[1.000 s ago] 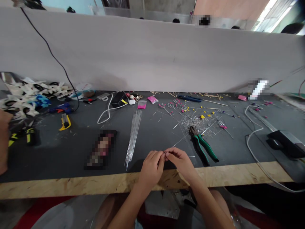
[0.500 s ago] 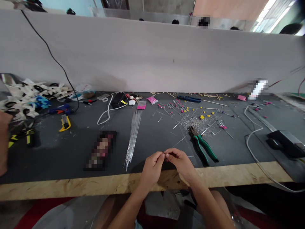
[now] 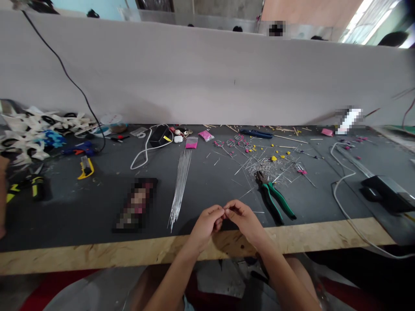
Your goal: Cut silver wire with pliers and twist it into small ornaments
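My left hand point(image 3: 210, 221) and my right hand point(image 3: 240, 213) meet fingertip to fingertip above the table's front edge. Both are closed in a pinch; whatever lies between the fingers is too small or hidden to make out. Right of my right hand lie pliers point(image 3: 275, 201) with green and black handles, jaws pointing away from me. A bundle of thin metal wires point(image 3: 180, 190) rests to the left of my left hand. Beyond the hands is a heap of short wire pieces point(image 3: 272, 170), with yellow bits point(image 3: 274, 158) and small round wire shapes with pink bits point(image 3: 238, 142) around it.
Pink packets point(image 3: 191, 143) lie behind the wire bundle. On the left are a dark object with a blurred face point(image 3: 136, 205), a yellow cutter point(image 3: 85, 167), a glue gun point(image 3: 79, 148) and white pieces point(image 3: 26, 138). A white cable point(image 3: 336, 185) runs along the right; a low partition point(image 3: 207, 77) stands behind.
My left hand has turned slightly, and its lower fingers now show curled beneath the pinch. My right hand stays almost in place. The view has shifted a little.
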`<state>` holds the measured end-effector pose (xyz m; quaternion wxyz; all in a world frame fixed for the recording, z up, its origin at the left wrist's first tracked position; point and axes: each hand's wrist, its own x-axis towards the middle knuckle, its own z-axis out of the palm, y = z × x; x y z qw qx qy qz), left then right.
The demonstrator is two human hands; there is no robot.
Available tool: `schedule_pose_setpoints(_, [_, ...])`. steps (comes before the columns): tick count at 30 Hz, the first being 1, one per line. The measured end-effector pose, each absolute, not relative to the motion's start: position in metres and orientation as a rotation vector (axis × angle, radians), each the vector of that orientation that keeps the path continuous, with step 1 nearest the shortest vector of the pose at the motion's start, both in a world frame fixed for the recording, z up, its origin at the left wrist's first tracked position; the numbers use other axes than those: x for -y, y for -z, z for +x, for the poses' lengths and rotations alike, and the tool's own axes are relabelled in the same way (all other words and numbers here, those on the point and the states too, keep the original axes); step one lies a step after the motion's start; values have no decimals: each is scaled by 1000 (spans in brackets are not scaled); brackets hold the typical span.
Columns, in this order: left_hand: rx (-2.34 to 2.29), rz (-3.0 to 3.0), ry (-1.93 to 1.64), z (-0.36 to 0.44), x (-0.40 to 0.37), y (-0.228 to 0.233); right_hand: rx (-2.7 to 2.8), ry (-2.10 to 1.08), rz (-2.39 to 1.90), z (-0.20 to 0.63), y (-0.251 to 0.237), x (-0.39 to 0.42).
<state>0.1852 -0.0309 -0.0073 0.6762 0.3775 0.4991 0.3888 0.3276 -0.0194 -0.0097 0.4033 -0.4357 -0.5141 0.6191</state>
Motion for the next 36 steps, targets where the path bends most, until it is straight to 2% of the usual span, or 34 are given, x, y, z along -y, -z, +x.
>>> schedule_pose_setpoints(5, [-1285,1262,-999,193,39,3,1160,-1522,-1195,328,4,21])
schedule_pose_setpoints(9, [-1348,1427,-1058,196,43,4,962,-1595,-1113,329,4,22])
schedule_pose_setpoints(15, [-1371,1307,-1149,192,41,9,807,-1725,-999,326,2,25])
schedule_pose_setpoints(21, [-1275,1105,-1095,187,36,4,910,-1735,-1044,328,-4,24])
schedule_pose_setpoints(36, [-1182,1123,-1050,179,36,-7,946,-1824,-983,328,-7,27])
